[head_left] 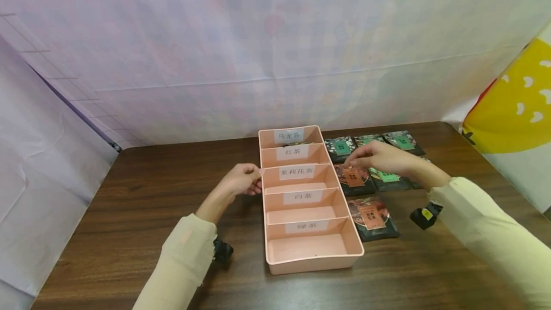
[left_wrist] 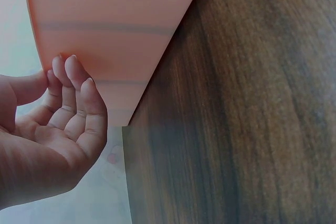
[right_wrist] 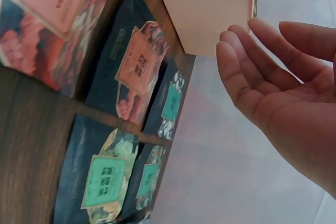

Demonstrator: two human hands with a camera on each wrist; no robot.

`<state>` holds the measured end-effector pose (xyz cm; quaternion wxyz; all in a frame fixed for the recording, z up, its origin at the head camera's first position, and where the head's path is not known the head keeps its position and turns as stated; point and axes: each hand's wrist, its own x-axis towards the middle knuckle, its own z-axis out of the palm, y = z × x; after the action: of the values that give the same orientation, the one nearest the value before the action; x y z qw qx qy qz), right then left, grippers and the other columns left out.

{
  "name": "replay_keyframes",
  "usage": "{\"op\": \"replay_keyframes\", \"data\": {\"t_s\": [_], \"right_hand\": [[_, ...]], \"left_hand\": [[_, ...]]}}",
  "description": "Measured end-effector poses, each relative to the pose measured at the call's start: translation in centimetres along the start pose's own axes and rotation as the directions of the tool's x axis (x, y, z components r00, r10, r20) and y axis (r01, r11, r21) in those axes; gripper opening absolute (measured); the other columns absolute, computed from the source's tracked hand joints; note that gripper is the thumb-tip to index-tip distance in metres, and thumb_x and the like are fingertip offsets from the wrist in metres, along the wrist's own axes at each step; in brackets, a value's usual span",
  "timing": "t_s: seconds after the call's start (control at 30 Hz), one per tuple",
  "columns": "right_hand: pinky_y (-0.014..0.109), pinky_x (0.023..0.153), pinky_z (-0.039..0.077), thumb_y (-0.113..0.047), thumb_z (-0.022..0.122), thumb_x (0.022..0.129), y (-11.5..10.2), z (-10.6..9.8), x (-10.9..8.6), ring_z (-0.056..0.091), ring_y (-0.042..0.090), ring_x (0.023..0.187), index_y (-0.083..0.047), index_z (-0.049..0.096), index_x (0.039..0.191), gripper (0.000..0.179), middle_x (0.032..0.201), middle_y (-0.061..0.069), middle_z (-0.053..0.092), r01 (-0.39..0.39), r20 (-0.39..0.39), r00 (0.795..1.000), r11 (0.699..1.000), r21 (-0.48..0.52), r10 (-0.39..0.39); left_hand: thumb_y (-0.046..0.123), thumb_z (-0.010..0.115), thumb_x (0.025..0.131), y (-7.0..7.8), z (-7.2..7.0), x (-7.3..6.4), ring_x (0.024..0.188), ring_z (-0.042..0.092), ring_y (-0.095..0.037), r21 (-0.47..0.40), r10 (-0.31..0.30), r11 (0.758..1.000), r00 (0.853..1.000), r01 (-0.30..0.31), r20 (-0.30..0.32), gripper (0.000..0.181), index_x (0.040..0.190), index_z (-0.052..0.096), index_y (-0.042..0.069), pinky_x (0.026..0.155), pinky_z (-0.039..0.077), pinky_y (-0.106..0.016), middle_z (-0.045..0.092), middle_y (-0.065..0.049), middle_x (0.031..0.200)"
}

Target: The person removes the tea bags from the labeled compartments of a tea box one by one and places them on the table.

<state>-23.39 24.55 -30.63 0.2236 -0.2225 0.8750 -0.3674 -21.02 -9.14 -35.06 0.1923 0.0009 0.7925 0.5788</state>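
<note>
A pink divided box point(head_left: 316, 266) has several compartments in a row, each with a white paper label of Chinese characters. My left hand point(head_left: 242, 180) is at its left side, thumb and forefinger pinching the rim; in the left wrist view the other fingers curve beside the box's outer wall point(left_wrist: 110, 3). Over the tea packets to the right of the box hovers my right hand point(head_left: 379, 157), fingers loosely bent and holding nothing. Below it lies a dark tea packet with a red label point(head_left: 355, 179). Another red-labelled tea packet point(head_left: 372, 217) lies nearer me.
Green-labelled tea packets, such as one at the back right point(head_left: 404, 142) and one beside the box point(head_left: 340, 148), lie flat on the wooden table point(head_left: 172, 181). Something dark shows in the box's farthest compartment. A pale patterned cloth point(head_left: 193, 51) hangs behind the table.
</note>
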Motion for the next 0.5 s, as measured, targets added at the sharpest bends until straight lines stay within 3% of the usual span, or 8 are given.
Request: {"op": "replay_keyframes", "data": {"t_s": [0.1, 0.27, 0.5], "right_hand": [[0.037, 0.068, 0.047, -0.013, 0.047, 0.096, -0.5, -0.1, 0.4, 0.057, 0.026, 0.082, 0.000, 0.062, 0.110, 0.025, 0.101, 0.016, 0.061, 0.015, -0.009, 1.000, 1.000, -0.012, -0.015], [0.035, 0.062, 0.045, -0.012, 0.047, 0.096, -1.1, -0.4, 1.2, 0.053, 0.020, 0.070, 0.001, 0.061, 0.111, 0.025, 0.101, 0.015, 0.061, 0.004, -0.009, 1.000, 1.000, 0.004, -0.004], [0.036, 0.076, 0.051, -0.011, 0.047, 0.095, -2.0, -0.7, 2.2, 0.060, 0.028, 0.092, 0.004, 0.059, 0.114, 0.027, 0.109, 0.020, 0.060, 0.004, -0.015, 1.000, 1.000, 0.006, -0.004]], "left_hand": [[0.016, 0.046, 0.097, 0.0, 0.0, 0.0, 0.056, 0.054, -0.012, 0.001, 0.001, 1.000, 1.000, -0.001, -0.001, 0.023, 0.085, 0.053, -0.002, 0.053, 0.046, -0.022, 0.054, -0.005, 0.068], [0.017, 0.046, 0.097, 0.0, 0.0, -0.1, 0.056, 0.054, -0.011, 0.003, 0.005, 1.000, 1.000, -0.005, 0.001, 0.025, 0.090, 0.053, -0.006, 0.053, 0.046, -0.022, 0.054, -0.005, 0.068], [0.017, 0.047, 0.097, 0.0, 0.0, -0.1, 0.056, 0.054, -0.011, -0.001, 0.008, 1.000, 1.000, -0.008, 0.000, 0.024, 0.088, 0.053, -0.005, 0.053, 0.047, -0.023, 0.054, -0.005, 0.068]]}}
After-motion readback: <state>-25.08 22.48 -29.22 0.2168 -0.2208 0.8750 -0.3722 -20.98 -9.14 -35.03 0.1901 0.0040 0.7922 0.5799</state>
